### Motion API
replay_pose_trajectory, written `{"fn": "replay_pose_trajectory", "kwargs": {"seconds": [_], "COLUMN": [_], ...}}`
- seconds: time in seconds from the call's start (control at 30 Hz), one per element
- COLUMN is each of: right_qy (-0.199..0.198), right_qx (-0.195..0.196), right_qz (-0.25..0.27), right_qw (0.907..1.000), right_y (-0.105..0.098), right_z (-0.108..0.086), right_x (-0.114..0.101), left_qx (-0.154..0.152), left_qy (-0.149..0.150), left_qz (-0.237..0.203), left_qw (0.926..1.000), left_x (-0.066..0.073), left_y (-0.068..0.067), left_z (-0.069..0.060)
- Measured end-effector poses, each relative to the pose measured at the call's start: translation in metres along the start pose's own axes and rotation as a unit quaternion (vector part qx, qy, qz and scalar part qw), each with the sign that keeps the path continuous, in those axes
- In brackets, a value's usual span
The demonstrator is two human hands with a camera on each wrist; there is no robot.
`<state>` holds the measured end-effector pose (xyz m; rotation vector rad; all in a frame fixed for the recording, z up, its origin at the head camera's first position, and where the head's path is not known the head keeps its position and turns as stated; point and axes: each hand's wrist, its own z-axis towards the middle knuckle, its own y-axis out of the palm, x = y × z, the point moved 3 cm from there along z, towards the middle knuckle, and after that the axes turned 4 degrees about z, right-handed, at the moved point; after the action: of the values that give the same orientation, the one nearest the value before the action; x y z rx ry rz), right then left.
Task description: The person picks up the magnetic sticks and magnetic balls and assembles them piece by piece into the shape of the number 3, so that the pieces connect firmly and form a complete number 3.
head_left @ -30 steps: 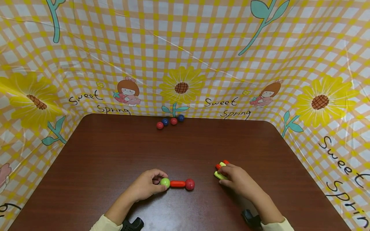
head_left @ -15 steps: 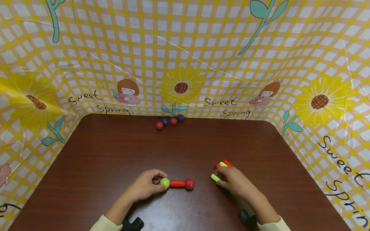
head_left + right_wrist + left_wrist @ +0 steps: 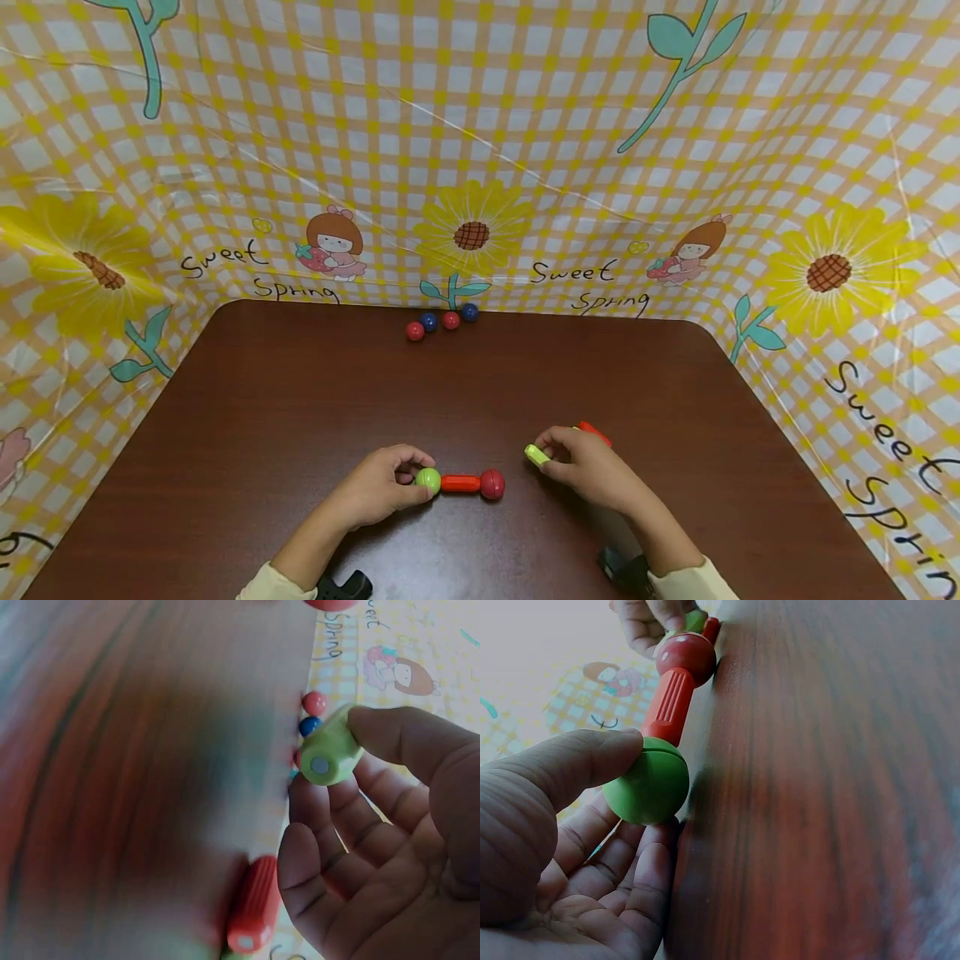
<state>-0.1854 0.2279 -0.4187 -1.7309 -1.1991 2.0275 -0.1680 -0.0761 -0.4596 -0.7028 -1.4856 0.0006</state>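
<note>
My left hand (image 3: 377, 487) pinches a green ball (image 3: 428, 481) between thumb and fingers. A red stick (image 3: 461, 483) joins that ball to a dark red ball (image 3: 492, 484), all lying in one row. To the right, my right hand (image 3: 596, 468) pinches a light green stick (image 3: 536, 455), whose round end (image 3: 319, 765) faces the right wrist camera. Beyond that hand lies a red stick (image 3: 595, 433), with a bit of light green beside it; the hand hides the rest. The left wrist view shows the green ball (image 3: 648, 782) against the thumb.
At the table's back edge sit two red balls (image 3: 415, 332) (image 3: 451, 320) and two blue balls (image 3: 428, 322) (image 3: 469, 312). A checked cloth with sunflowers (image 3: 472, 236) surrounds the back and sides of the brown table (image 3: 337, 383).
My right hand has moved left, away from the group of sticks, carrying the light green stick toward the dark red ball. The left hand keeps its hold on the green ball.
</note>
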Motion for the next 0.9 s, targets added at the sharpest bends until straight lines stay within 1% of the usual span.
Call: {"fn": "replay_pose_trajectory", "kwargs": {"seconds": [0.1, 0.23, 0.37, 0.57, 0.77, 0.9], "right_qy": [0.028, 0.047, 0.055, 0.051, 0.059, 0.06], "right_qx": [0.008, 0.022, 0.031, 0.038, 0.048, 0.047], "right_qz": [0.017, 0.043, 0.08, 0.126, 0.18, 0.207], "right_qw": [0.9994, 0.9977, 0.9948, 0.9899, 0.9807, 0.9754], "right_y": [0.004, 0.01, 0.016, 0.024, 0.031, 0.037], "right_z": [0.004, 0.011, 0.018, 0.026, 0.033, 0.037], "right_x": [-0.001, -0.002, -0.002, -0.006, -0.011, -0.015], "left_qx": [0.001, 0.005, 0.004, 0.002, 0.002, 0.005], "left_qy": [0.003, 0.009, 0.01, 0.008, 0.009, 0.007], "left_qz": [-0.005, -0.011, -0.016, -0.013, -0.006, -0.004], "left_qw": [1.0, 0.9999, 0.9998, 0.9999, 0.9999, 1.0], "left_x": [-0.001, 0.0, 0.001, 0.0, -0.002, 0.0], "left_y": [0.001, 0.002, 0.001, 0.001, 0.002, 0.001], "left_z": [-0.001, -0.001, -0.001, -0.001, 0.0, 0.0]}}
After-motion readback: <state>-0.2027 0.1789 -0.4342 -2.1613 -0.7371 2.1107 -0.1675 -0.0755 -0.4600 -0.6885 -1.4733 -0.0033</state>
